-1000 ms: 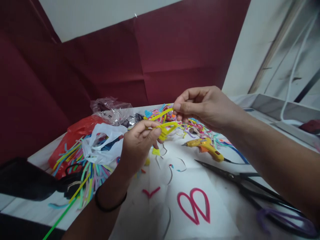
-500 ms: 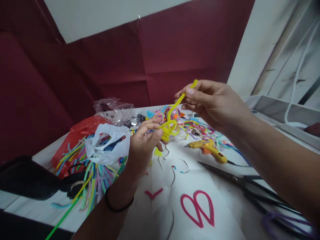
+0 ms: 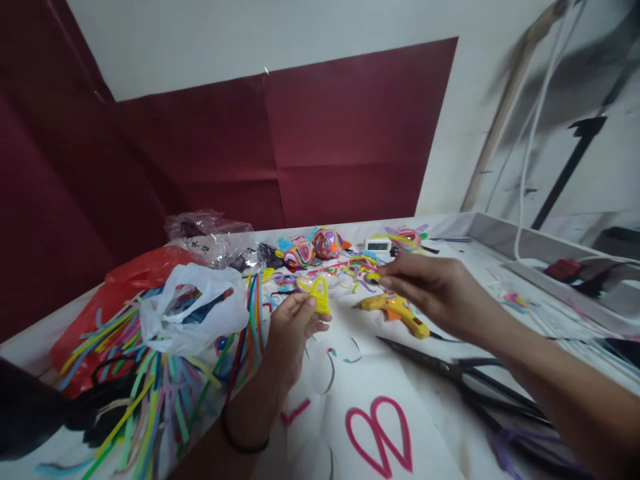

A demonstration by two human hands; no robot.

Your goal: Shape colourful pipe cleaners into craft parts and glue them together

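Note:
My left hand [image 3: 295, 323] pinches a yellow pipe cleaner shape [image 3: 320, 293], bent into loops with a thicker wound base, above the white paper. To its right, my right hand [image 3: 425, 283] is closed, thumb against fingertips. A small bit of yellow pipe cleaner shows at those fingertips, mostly hidden; whether it joins the looped shape I cannot tell. Just below the right hand lies a yellow glue gun [image 3: 395, 310]. Black scissors [image 3: 445, 367] rest nearer to me. On the paper [image 3: 320, 440] lies a pink double-loop shape [image 3: 379, 437], with a small pink bent piece [image 3: 295, 412] beside my left wrist.
Pipe cleaners [image 3: 160, 400] spill from a white plastic bag [image 3: 193, 310] and a red bag [image 3: 115, 287] at left. Colourful striped figures [image 3: 327, 243] and a small digital display [image 3: 377, 246] stand at the back. A power strip [image 3: 565, 268] is at right.
My right hand has come down and slightly right, away from the left. The yellow strand stretched between the hands no longer shows. The looped shape has lowered, and the view has shifted.

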